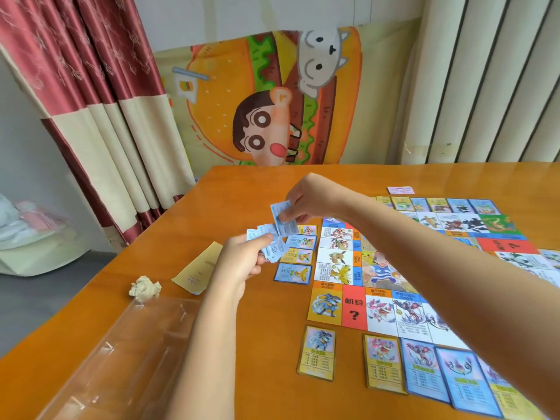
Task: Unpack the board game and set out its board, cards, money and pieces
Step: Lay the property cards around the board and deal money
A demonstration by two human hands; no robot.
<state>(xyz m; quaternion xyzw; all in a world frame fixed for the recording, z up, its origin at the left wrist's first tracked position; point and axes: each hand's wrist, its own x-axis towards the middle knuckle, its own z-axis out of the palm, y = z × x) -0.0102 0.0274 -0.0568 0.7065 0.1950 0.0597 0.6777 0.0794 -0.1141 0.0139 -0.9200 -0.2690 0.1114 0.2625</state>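
The game board (385,280) lies flat on the orange table (248,189), with property cards (383,362) laid along its near, left and far edges. My left hand (242,259) grips a fanned stack of pale blue money notes (266,241) above the table, left of the board. Just above that stack, my right hand (303,201) pinches one or two blue notes (283,218). A pink note (400,190) lies on the table beyond the board's far edge.
A clear plastic wrapper (121,356) lies at the table's near left. A crumpled paper ball (145,289) and a yellow paper slip (200,269) sit left of my hands. Curtains and a cartoon cloth hang behind the table.
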